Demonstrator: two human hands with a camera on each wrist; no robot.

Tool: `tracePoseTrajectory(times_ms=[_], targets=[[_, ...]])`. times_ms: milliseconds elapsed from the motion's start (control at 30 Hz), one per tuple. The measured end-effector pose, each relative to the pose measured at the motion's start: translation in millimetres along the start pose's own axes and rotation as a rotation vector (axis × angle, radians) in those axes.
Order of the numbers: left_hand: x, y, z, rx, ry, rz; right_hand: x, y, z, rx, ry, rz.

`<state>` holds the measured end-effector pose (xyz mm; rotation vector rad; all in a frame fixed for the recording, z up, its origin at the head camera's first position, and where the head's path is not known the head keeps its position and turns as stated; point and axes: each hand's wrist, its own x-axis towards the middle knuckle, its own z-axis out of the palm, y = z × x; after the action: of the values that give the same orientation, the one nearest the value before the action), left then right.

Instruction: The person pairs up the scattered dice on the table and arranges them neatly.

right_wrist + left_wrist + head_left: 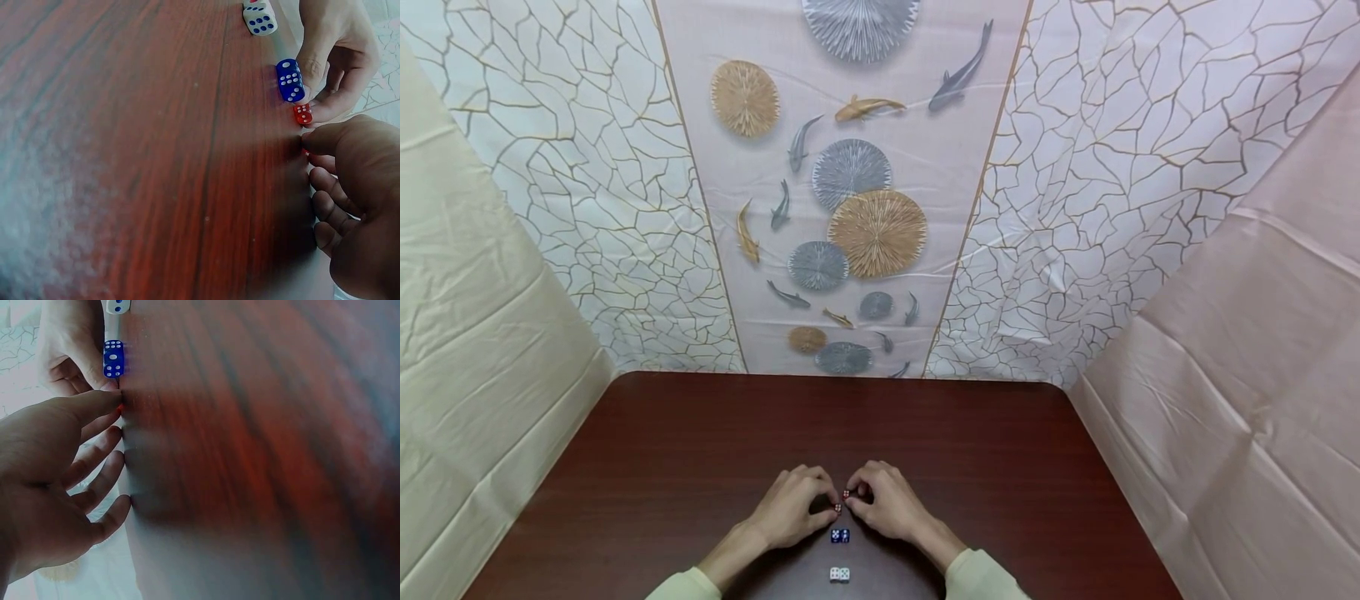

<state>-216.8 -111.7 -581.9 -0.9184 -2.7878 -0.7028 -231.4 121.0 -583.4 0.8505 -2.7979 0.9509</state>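
Observation:
Two small red dice lie close together between my hands on the dark wooden table (700,450). With thumb and fingertips my left hand (786,508) pinches the nearer red die (838,507), whose pips show clearly in the right wrist view (303,114). My right hand (891,507) pinches the farther red die (846,494) the same way; its fingers hide most of that die in the right wrist view. Just nearer to me sits a pair of blue dice (836,536), side by side. Nearest of all is a pair of white dice (834,574), also side by side.
A cloth backdrop (880,108) with fish and round motifs hangs at the table's far edge. Pale cloth walls (1240,333) stand along the left and right sides. The blue and white dice line up between my forearms.

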Motion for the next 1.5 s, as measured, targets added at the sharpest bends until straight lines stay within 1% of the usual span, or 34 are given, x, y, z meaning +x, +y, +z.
tracePoseTrajectory(times_ms=[333,667,933,1133,1367,1500], targets=[[0.0,1.6,-0.1,0.002,0.000,-0.003,-2.6,1,-1,0.015,0.000,-0.005],[-0.2,0.4,0.9,0.012,0.005,0.004,-10.7,0,-5,0.021,-0.032,-0.023],[-0.3,-0.3,1.5,0.013,0.011,0.002,-15.1,-1,-5,0.002,-0.006,-0.069],[-0.3,0.4,0.8,0.012,0.007,-0.002,-16.3,-3,-4,0.000,-0.025,-0.064],[0.1,1.3,0.1,0.010,0.005,-0.006,-16.2,-5,-3,-0.019,-0.012,-0.097],[-0.2,1.6,-0.3,0.005,0.000,-0.011,-16.3,-5,-2,-0.019,-0.014,-0.088]])
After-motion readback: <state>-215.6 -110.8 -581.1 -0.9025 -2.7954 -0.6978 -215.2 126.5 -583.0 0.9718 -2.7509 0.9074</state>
